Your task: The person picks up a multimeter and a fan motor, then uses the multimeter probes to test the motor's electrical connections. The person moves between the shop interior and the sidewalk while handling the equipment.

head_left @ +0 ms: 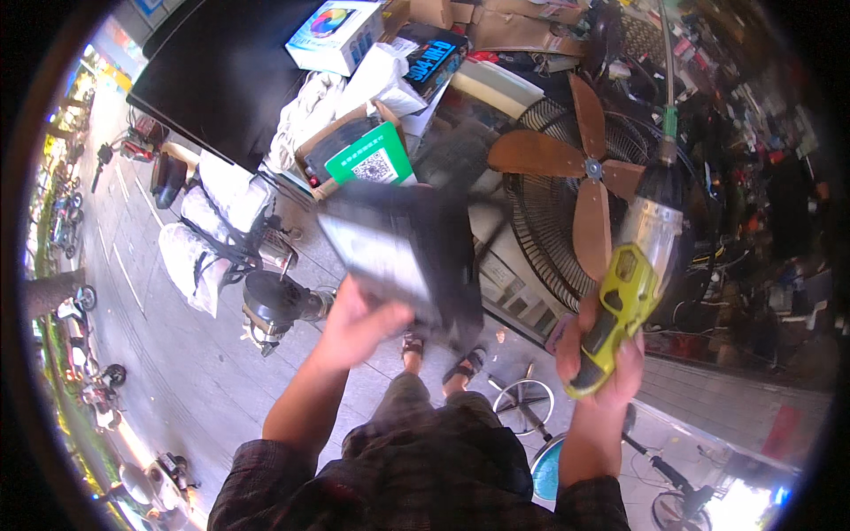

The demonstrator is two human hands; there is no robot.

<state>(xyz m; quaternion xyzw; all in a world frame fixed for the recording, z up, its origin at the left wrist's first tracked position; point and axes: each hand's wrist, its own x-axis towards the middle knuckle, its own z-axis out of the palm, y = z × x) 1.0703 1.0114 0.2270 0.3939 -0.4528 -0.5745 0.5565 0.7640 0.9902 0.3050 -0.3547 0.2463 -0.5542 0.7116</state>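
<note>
My left hand (363,324) grips the near edge of a dark, boxy thing with a pale panel on one face (381,257). It is tilted and smeared by motion, so its exact kind does not show. My fingers are partly hidden behind it. My right hand (600,358) is wrapped round the handle of a yellow-green and black power screwdriver (624,301). The tool has a silvery barrel, a black nose and a long thin shaft pointing away from me. Just left of it stands a fan (593,168) with brown blades and a black wire guard.
Beyond the dark thing is an open carton with a green code card (372,159). A white box (335,35), a black box (434,57) and a large black panel (221,80) lie farther off. On the pavement are white bags (212,208) and a stool (547,469).
</note>
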